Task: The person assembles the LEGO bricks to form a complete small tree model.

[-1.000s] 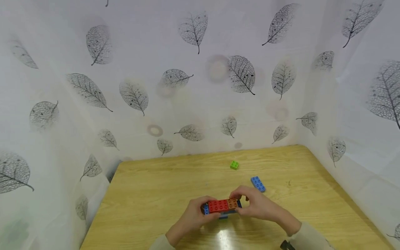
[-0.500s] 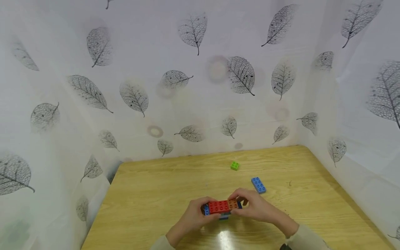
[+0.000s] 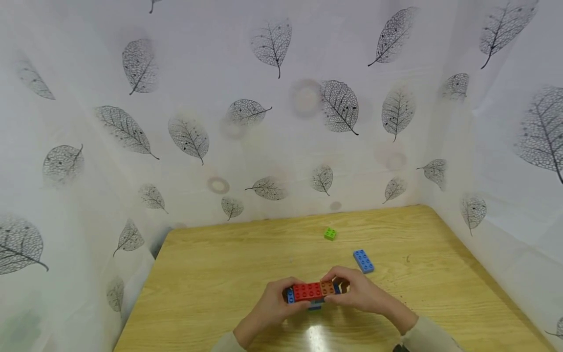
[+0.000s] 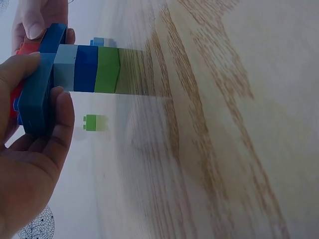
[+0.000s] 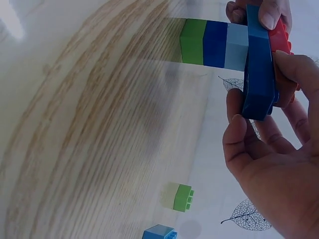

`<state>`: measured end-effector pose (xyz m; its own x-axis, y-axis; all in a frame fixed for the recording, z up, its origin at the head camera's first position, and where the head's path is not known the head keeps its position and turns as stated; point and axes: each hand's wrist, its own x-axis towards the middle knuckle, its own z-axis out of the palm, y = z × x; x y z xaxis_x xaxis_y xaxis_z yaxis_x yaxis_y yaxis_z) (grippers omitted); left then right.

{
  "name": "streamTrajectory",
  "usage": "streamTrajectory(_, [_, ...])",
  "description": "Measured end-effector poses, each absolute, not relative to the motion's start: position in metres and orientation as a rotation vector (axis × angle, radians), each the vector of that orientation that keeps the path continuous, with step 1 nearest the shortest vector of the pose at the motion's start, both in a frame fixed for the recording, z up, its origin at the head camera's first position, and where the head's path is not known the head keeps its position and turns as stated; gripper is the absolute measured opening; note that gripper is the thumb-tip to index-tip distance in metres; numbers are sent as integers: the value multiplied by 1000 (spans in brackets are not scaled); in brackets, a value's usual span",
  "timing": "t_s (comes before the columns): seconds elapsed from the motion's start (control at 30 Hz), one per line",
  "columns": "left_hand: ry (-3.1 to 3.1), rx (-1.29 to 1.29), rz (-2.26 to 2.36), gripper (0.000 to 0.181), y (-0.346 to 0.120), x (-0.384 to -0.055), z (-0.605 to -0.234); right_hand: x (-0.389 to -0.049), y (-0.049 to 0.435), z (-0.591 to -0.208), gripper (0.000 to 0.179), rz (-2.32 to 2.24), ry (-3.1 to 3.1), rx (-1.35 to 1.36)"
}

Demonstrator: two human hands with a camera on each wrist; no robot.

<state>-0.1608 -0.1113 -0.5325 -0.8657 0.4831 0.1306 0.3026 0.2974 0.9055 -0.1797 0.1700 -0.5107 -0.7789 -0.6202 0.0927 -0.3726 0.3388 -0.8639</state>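
Observation:
Both hands hold a toy brick build from its two ends. Its column, with a green brick [image 4: 107, 69] lowest, then a dark blue brick [image 5: 215, 44] and a light blue brick [image 5: 236, 46], stands on the table and carries a long blue crosspiece [image 5: 259, 74]. On top lie a red eight-stud brick [image 3: 307, 291] and, to its right, an orange-brown four-stud brick [image 3: 327, 287]. My left hand [image 3: 276, 299] grips the left end, thumb in front and fingers behind. My right hand [image 3: 358, 289] pinches the orange-brown brick between thumb and index finger, other fingers curled near the crosspiece's right end.
Farther back on the wooden table [image 3: 220, 264] lies a small lime green brick [image 3: 330, 233]. A blue eight-stud brick [image 3: 363, 261] lies just beyond my right hand. A white leaf-printed curtain [image 3: 281, 146] hangs around the table's back and sides.
My right thumb and fingertips have shifted slightly left on the orange-brown brick. The left hand and the build have stayed in place.

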Motion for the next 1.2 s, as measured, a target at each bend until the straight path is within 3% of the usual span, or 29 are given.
streamTrajectory(1.2, [2345,667,1655,32,-112,-161,-537,-186,170,-510,33,-1419,2313,-815])
